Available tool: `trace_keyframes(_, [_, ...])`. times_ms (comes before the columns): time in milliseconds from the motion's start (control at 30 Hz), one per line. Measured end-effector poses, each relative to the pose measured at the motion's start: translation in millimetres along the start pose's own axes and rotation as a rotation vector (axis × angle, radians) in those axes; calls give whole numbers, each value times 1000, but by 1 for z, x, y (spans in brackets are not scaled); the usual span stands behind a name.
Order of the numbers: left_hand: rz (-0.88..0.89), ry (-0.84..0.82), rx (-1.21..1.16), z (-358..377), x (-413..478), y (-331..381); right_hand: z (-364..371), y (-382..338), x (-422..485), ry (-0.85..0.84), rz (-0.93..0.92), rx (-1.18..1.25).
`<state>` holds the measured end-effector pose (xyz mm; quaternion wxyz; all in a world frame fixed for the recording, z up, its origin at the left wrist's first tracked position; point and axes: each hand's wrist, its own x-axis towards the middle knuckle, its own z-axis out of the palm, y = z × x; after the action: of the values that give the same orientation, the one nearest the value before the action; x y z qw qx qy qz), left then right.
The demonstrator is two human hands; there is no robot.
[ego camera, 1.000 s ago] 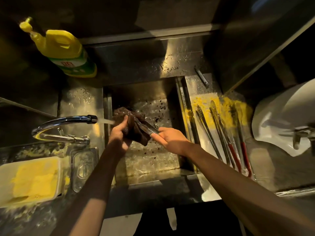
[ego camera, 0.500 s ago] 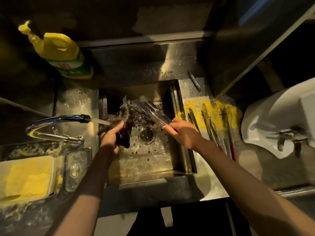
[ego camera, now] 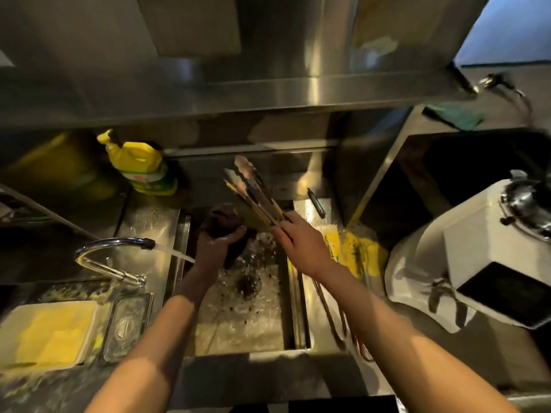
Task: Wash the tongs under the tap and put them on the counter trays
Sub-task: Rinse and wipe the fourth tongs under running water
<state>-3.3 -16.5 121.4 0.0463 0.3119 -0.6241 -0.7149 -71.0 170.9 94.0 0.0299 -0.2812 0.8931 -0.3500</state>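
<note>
My right hand [ego camera: 301, 245] grips a pair of metal tongs [ego camera: 253, 192] by the handle end, tips pointing up and away over the back of the sink [ego camera: 238, 323]. My left hand [ego camera: 216, 248] holds a dark scrubbing cloth [ego camera: 222, 222] over the sink, just below the tongs. The tap [ego camera: 119, 244] at the left runs a stream of water toward my left wrist. Other tongs with red handles [ego camera: 337, 317] lie on the wet steel counter to the right of the sink, partly hidden by my right forearm.
A yellow detergent bottle [ego camera: 140, 168] stands behind the sink at the left. A white tub with a yellow sponge [ego camera: 50, 332] and a small steel tray [ego camera: 128, 323] sit at front left. A yellow cloth [ego camera: 354, 248] and a white machine [ego camera: 477, 263] are at the right.
My right hand has lifted the tongs out of the cloth and swung their tips upward and away. My left hand stays in the sink with the cloth. The view has tilted up.
</note>
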Motion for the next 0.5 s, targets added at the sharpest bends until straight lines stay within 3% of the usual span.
trace_keyframes(133, [175,-36,49,20,-16,32,-35,-10,-1,120,-45,50])
trace_keyframes(300, [165,-94,-4,33,-25,58,-66,-21,-7,108,-40,96])
trace_keyframes(500, [192,-185,37,44,-35,74,-80,-31,-26,223,16,178])
